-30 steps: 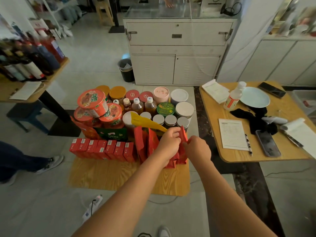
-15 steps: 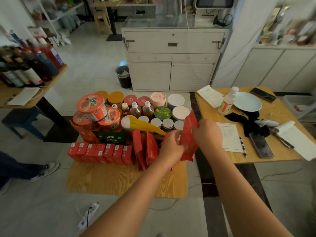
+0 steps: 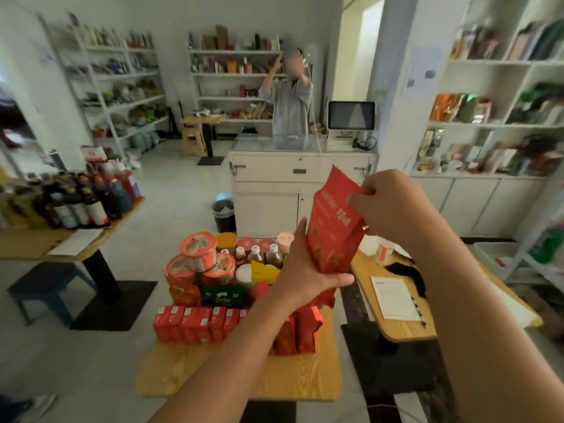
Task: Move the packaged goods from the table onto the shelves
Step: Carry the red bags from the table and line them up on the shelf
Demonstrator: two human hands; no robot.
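The left hand (image 3: pixel 308 270) cups the red pouch (image 3: pixel 332 227) underneath and the right hand (image 3: pixel 387 206) pinches its top; a slack pinch could drop it onto the worktop (image 3: pixel 213 377).

Nothing here can be read with certainty. The red pouch (image 3: pixel 332 236), right of centre in the frame, bears a slanting column of white characters, too blurred to make out. The green packet (image 3: pixel 224 296), lower middle, carries a white wordmark, equally illegible. The paper sheet (image 3: pixel 393 297), lower right, shows printed lines too small to read.
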